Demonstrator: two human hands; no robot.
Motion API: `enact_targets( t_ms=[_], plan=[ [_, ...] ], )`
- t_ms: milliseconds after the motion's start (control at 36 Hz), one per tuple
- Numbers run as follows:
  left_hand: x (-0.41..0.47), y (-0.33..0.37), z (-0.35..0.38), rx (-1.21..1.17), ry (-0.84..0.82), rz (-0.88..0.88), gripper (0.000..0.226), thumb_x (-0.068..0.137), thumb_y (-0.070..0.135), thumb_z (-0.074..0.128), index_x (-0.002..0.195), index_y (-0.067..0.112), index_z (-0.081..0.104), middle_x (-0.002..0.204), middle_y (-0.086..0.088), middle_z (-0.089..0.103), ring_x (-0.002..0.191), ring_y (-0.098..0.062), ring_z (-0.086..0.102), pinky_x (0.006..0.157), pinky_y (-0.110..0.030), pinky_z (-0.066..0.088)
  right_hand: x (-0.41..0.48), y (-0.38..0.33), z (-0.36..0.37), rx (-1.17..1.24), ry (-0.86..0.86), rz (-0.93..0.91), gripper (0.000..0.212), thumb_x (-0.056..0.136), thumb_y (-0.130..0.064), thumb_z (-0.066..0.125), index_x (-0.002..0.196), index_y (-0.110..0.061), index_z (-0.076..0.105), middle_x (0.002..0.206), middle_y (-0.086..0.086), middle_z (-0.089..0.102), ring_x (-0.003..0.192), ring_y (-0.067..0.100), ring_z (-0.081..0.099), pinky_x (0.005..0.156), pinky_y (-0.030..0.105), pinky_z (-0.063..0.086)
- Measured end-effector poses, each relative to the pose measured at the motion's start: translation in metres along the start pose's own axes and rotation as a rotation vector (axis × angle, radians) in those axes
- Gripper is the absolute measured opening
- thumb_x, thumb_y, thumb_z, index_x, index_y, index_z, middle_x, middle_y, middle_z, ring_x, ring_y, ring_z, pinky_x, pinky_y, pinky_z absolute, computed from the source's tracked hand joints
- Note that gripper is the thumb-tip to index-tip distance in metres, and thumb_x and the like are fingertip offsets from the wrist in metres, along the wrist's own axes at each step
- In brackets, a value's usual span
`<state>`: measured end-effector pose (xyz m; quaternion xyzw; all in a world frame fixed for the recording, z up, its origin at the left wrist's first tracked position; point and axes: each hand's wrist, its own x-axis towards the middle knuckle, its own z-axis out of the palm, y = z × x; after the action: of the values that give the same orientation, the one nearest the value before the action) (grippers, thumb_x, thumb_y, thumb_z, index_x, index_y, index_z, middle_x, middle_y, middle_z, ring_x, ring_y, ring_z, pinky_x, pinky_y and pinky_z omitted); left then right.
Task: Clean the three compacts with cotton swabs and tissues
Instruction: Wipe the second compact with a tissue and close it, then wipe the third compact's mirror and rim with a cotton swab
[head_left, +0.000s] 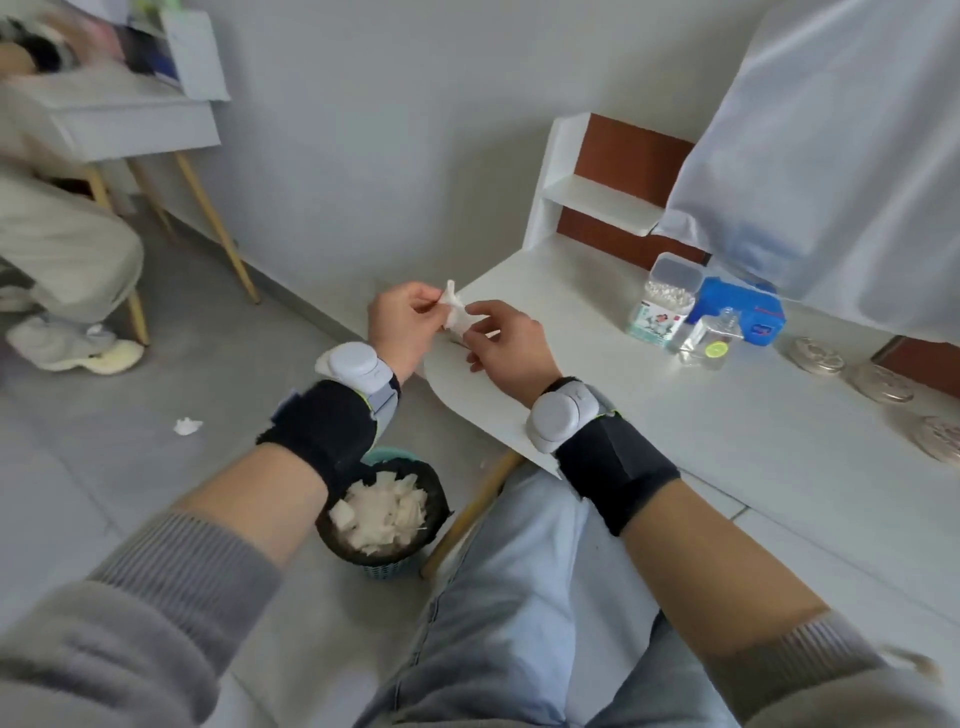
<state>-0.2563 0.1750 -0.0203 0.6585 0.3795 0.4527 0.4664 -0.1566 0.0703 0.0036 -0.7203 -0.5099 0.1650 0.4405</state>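
Pinching a crumpled white tissue (457, 312) from both sides, the two hands hold it up at mid-frame, right at the rounded corner of the white desk (675, 441). The left hand (402, 327) has thumb and fingertips closed on the tissue's left side. The right hand (506, 343) grips its right side, the other fingers curled under. Both wrists carry black straps with white pods.

Over at the right edge of the frame, three round silvery compacts (883, 383) lie flat in a row on the desk, lids shut, well apart from the hands. Plain white desktop stretches between them and the right wrist.

Further back on the desk, a clear box of cotton swabs (662, 301), a blue tissue pack (743, 312) and a small clear bottle (709, 338) stand bunched together. A pale cloth (831, 156) hangs over them in the upper right.

Below the hands, a round bin with a black liner (384, 509) sits on the grey floor, heaped with white tissue pieces, just beside the slanted wooden desk leg (472, 514). One white tissue scrap (187, 426) lies on the floor at left.
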Motion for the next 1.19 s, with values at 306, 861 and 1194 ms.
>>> enact_targets(
  t_ms=[306,861,1194],
  plan=[
    [-0.022,-0.08,-0.037,0.334,0.063,-0.231,0.02,0.085,0.016,0.064,0.103,0.007,0.067,0.102,-0.008,0.07,0.095,-0.029,0.064,0.073,-0.026,0.044,0.004,-0.001,0.05,-0.275,-0.231,0.028,0.031,0.09,-0.012,0.045,0.115,-0.013,0.061,0.1,0.005,0.068,0.092,0.026,0.065,0.088,0.037,0.051],
    [-0.033,0.043,0.085,0.212,0.004,0.24,0.028,0.087,0.01,0.051,0.113,0.016,0.059,0.118,0.002,0.06,0.112,-0.018,0.051,0.086,-0.023,0.036,-0.019,0.033,-0.072,-0.109,0.404,0.003,0.027,0.083,-0.001,0.051,0.104,-0.01,0.064,0.096,0.005,0.067,0.075,0.017,0.058,0.077,0.029,0.047],
    [-0.095,0.093,0.228,0.126,-0.353,0.472,0.016,0.084,0.007,0.057,0.099,0.01,0.062,0.101,-0.002,0.066,0.093,-0.017,0.059,0.08,-0.027,0.044,-0.087,0.11,-0.209,-0.222,0.801,0.243,0.03,0.079,-0.003,0.05,0.105,-0.012,0.064,0.106,0.001,0.068,0.09,0.026,0.062,0.083,0.033,0.046]
  ],
)
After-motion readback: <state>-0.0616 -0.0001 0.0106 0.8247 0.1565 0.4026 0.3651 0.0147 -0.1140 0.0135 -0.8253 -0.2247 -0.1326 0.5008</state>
